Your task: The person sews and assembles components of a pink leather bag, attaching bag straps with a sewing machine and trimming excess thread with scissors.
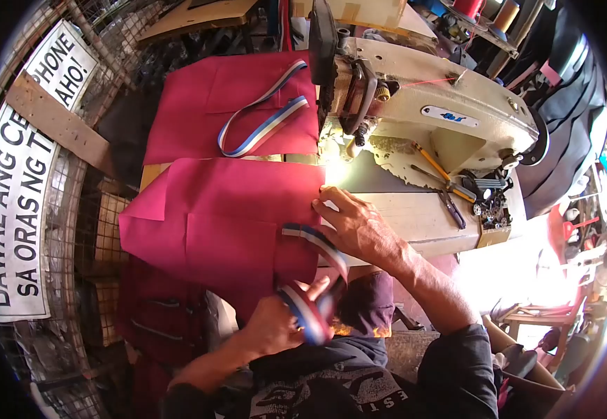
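Red cloth (pixel 233 202) overlaps the surface's (pixel 404 216) near edge, left of the sewing machine (pixel 401 77). Left hand (pixel 270 325) pinches striped ribbon (pixel 310 322); right hand (pixel 359 225) curls at the cloth's corner, its grip unclear. Ribbon handles best flat, untwisted.

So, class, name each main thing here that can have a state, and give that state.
Near red cloth: spread out
Near ribbon: looped, partly blurred
Left hand: curled, with the near ribbon looped over it
Right hand: bent at the near red cloth's right edge, grip unclear
Far red cloth: spread out
Far ribbon: curved into a U
Sewing machine: upright; running or stopped, cannot tell
Sign: partly covered by a plank
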A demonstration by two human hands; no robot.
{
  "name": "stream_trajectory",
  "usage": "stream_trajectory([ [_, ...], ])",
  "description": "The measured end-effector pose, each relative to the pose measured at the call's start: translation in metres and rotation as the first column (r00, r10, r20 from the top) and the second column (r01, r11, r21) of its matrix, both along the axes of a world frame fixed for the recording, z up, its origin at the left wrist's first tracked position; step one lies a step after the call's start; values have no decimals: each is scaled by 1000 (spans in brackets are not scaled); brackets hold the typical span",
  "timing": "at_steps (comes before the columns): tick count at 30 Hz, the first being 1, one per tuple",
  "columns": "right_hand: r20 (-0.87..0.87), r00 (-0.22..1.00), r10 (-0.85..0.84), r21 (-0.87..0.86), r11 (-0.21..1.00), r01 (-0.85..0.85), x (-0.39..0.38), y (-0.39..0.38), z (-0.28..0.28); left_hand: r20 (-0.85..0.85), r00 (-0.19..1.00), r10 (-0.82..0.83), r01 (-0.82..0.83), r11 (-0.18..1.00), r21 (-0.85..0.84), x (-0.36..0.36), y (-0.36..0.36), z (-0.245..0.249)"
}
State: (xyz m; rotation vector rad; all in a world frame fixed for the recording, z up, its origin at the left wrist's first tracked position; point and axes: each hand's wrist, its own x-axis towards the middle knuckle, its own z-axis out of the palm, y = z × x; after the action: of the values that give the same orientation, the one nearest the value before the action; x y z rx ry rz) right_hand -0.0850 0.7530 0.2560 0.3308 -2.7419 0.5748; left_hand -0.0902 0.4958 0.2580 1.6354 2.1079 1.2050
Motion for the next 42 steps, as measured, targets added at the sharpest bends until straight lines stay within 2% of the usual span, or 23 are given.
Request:
stream_trajectory([
  [1,-2,1000,0,-11,1000,0,0,-1,0,363,926,-108,87,993,74,-9,-12,0],
  [2,10,1000,-9,-24,1000,9,2,-2,0,634,761,-137,12,980,197,-18,-20,-1],
  [3,22,1000,-16,-37,999,17,3,-2,0,852,495,-171,-300,886,352,-24,-27,-10],
  [4,35,999,-23,-50,998,24,4,-3,1,899,266,-348,-631,642,435,-29,-32,-20],
  [5,43,999,-24,-68,997,27,4,-4,2,846,171,-505,-827,394,402,-33,-50,-39],
  [6,53,998,-26,-86,996,31,4,-4,5,753,95,-651,-826,370,425,-40,-87,-75],
  [7,64,998,-27,-99,995,33,4,-4,7,819,-11,-574,-856,428,289,-40,-114,-89],
  [9,90,995,-34,-101,994,43,4,-5,8,829,-393,-398,-741,670,-29,-29,-145,-90],
  [10,96,995,-38,-102,994,47,3,-6,8,956,-290,-37,-561,816,-138,-25,-144,-72],
  [11,74,997,-33,-92,995,40,2,-6,7,950,-81,302,-377,873,-310,-19,-139,-43],
  [12,53,998,-31,-80,996,35,3,-6,4,917,56,395,-168,909,-382,-19,-128,-14],
  [13,32,999,-29,-65,997,31,5,-6,2,908,266,323,-51,946,-321,-21,-115,11],
  [15,41,999,-34,-56,998,37,6,-5,-2,843,523,122,-33,992,-123,-34,-79,33],
  [16,46,998,-36,-50,998,38,6,-5,-3,611,789,63,-25,997,-70,-47,-53,48],
  [17,52,998,-34,-47,998,37,7,-6,-2,298,954,8,-2,1000,-21,-64,-23,61],
  [18,58,998,-33,-45,998,35,7,-6,-2,10,1000,3,-4,1000,7,-79,9,61],
  [19,64,997,-32,-44,998,34,6,-5,-2,-280,960,8,1,999,33,-96,37,55],
  [21,59,998,1,-59,998,2,3,-2,0,-609,790,-77,54,997,-55,-135,77,29],
  [24,34,999,42,-65,997,-40,-1,3,4,-479,857,-189,128,979,-159,-166,98,-1],
  [28,118,993,29,-74,997,-21,-9,12,12,-536,830,-152,96,987,-131,-176,101,-13],
  [34,76,991,110,-47,993,-107,-25,34,4,-490,867,-93,53,994,-94,-180,110,-15],
  [37,70,992,109,-71,992,-104,-27,38,0,-545,836,-66,32,997,-71,-180,113,-10],
  [42,101,989,107,-114,989,-96,-29,42,1,-490,871,-24,1,999,-47,-178,115,-10],
])
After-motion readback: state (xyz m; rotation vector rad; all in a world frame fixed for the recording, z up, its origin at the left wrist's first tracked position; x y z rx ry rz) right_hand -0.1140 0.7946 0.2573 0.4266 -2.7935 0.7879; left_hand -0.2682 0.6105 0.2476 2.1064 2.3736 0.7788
